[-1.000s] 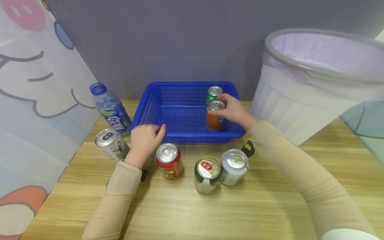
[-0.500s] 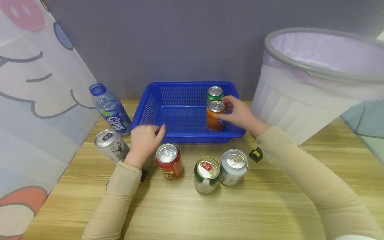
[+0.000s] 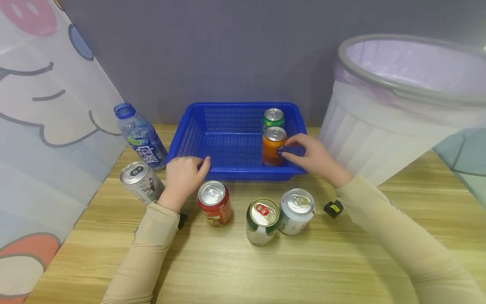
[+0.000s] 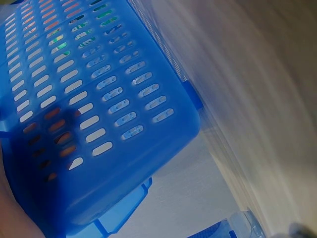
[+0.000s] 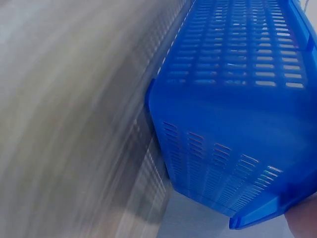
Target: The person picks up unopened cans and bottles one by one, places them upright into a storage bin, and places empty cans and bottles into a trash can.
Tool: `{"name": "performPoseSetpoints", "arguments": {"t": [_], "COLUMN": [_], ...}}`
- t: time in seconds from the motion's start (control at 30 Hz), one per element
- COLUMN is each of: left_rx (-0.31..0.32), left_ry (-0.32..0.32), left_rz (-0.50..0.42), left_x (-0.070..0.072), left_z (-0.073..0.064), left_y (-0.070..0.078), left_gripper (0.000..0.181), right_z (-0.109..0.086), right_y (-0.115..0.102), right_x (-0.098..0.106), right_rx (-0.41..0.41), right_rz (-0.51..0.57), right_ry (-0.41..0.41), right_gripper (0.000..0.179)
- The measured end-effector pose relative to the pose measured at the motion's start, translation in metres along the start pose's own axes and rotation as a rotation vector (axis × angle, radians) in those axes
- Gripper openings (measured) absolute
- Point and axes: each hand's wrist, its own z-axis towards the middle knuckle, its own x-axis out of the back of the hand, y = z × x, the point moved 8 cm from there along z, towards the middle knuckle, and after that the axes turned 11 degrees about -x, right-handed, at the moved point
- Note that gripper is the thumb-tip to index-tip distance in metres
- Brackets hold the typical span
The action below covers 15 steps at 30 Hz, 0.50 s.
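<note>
Steadying the blue plastic basket, presumably, the left hand grips its front-left corner in the head view; the right hand, thumb and fingers parted, is against or just beside the orange soda can, upright in the basket's front right, silver-topped with a dark-blue logo. The left wrist view shows the basket's slotted wall; the right wrist view, the basket on the worktop.

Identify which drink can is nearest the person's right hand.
The orange metal can in the blue plastic basket. It's just beside the right hand; the green metal can behind and all others are farther.
</note>
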Motion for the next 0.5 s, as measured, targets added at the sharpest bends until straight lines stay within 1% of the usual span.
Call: {"name": "performPoseSetpoints", "arguments": {"t": [0.07, 0.13, 0.33, 0.5], "left_rx": [0.002, 0.002, 0.001, 0.000], "left_ry": [-0.002, -0.003, -0.004, 0.003], "left_rz": [-0.002, -0.005, -0.008, -0.006], "left_x": [0.000, -0.001, -0.002, -0.001], "left_z": [0.000, 0.000, 0.001, 0.000], "left_y": [0.000, 0.000, -0.001, -0.001], "left_gripper": [0.050, 0.050, 0.050, 0.050], "right_z": [-0.006, -0.012, -0.031, -0.046], "right_y": [0.000, 0.002, 0.004, 0.005], "right_x": [0.000, 0.002, 0.011, 0.013], "right_rx": [0.032, 0.046, 0.077, 0.102], "right_rz": [0.021, 0.043, 0.160, 0.291], "right_ry": [0.013, 0.036, 0.122, 0.132], "right_gripper": [0.019, 0.016, 0.011, 0.010]}}
